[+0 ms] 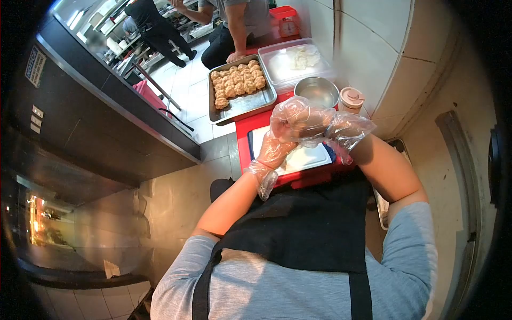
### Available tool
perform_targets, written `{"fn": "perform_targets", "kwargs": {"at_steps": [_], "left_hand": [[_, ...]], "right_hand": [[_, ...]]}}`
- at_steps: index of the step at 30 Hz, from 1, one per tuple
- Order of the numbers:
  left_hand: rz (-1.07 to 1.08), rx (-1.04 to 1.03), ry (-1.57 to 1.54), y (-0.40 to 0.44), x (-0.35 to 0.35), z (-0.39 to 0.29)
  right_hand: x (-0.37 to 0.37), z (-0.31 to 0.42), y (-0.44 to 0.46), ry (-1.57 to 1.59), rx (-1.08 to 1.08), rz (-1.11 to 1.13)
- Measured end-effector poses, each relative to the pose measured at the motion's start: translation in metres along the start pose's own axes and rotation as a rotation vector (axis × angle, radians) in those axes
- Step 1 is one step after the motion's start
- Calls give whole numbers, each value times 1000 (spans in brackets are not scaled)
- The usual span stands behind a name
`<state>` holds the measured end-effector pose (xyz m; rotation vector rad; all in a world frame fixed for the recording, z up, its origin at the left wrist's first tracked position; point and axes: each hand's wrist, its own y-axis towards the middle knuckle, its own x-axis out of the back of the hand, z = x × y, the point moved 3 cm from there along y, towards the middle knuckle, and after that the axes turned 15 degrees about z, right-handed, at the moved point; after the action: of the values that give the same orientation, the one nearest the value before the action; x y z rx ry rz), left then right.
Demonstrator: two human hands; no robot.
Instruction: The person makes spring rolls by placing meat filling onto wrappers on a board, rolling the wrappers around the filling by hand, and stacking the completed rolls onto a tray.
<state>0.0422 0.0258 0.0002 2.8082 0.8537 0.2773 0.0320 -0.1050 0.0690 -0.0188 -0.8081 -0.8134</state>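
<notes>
Both my hands wear clear plastic gloves and meet above a white cutting board [306, 160] on the red table [245, 127]. My left hand [277, 149] has its fingers closed at the lower left of the other hand. My right hand [301, 121] is curled over it, its fingers bent in. Whatever lies between the fingers is hidden by the gloves and glare. A metal bowl [317, 92] stands just beyond my right hand. Further left, a metal tray [250, 105] holds several rows of lumpy, orange-brown balls [236, 81].
Behind the bowl sits a plastic container [280, 66] with pale wrappers. A lidded jar [351, 99] stands at the right by the tiled wall, and a red scale [287, 24] at the back. One person leans a hand [235, 56] near the tray; another stands further off.
</notes>
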Motion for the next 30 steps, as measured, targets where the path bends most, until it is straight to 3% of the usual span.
{"fn": "perform_targets", "kwargs": {"at_steps": [2, 4, 7, 9, 11, 14, 16, 18, 21, 22, 25, 28, 30], "left_hand": [[58, 130, -11, 0, 3, 6], [78, -35, 34, 6, 13, 35], [46, -224, 191, 11, 11, 39], [32, -207, 66, 10, 6, 26], [44, -65, -318, 6, 1, 17], [61, -1, -315, 1, 5, 12], [114, 161, 55, 5, 11, 1], [101, 34, -12, 5, 14, 2], [139, 188, 101, 8, 15, -6], [154, 211, 282, 10, 11, -14], [124, 249, 73, 8, 16, 14], [194, -30, 273, 11, 16, 17], [178, 64, -64, 8, 4, -3]], "right_hand": [[5, 11, 0, -83, 59, 66], [-1, 10, -2, 93, -65, -20], [-2, 24, -1, -140, -37, -68], [0, 31, -1, -325, 9, -60], [5, 30, -1, -375, 9, -37], [1, 33, -9, -640, -12, -61], [-4, 37, -21, -705, 36, -166], [-12, 32, -35, -678, -13, -184], [-23, 39, -46, -759, -38, -263], [-24, 36, -49, -743, -42, -248], [-29, 30, -50, -758, -12, -300], [-29, 30, -41, -784, 11, -301], [-31, 25, -34, -799, -48, -255]]}}
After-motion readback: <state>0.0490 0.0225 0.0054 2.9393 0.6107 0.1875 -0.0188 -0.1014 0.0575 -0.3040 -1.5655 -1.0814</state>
